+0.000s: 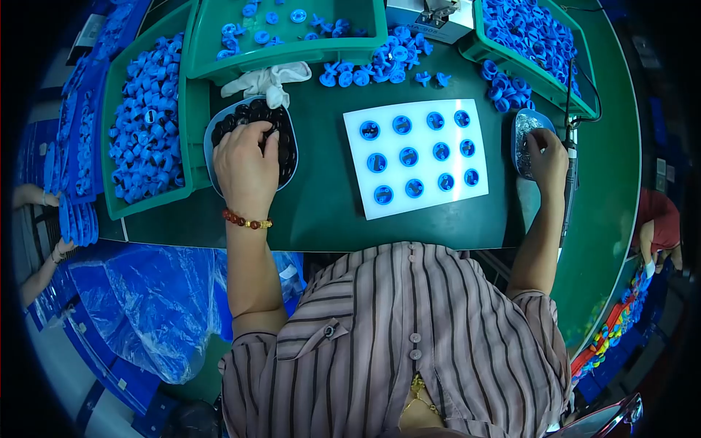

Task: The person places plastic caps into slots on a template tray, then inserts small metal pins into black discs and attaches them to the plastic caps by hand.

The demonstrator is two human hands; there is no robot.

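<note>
My left hand (247, 162) reaches into a light bowl (212, 169) of small black parts (286, 155). Its fingers curl down among them, and their tips are hidden. On the right, my right hand (549, 162) dips thumb and fingers, pinched together, into a small dish (544, 119) of tiny shiny metal pieces (523, 139). What sits in that pinch is too small to make out. Between the hands lies a white board (427, 204) with rows of round blue parts (407, 156), each with a dark piece inside.
Green bins of blue parts stand at left (187, 146), back (292, 57) and right (584, 98). Loose blue pieces (391, 58) pile behind the board. A white glove (274, 82) lies by the bowl. Other people's arms show at far left (44, 270) and far right (648, 237).
</note>
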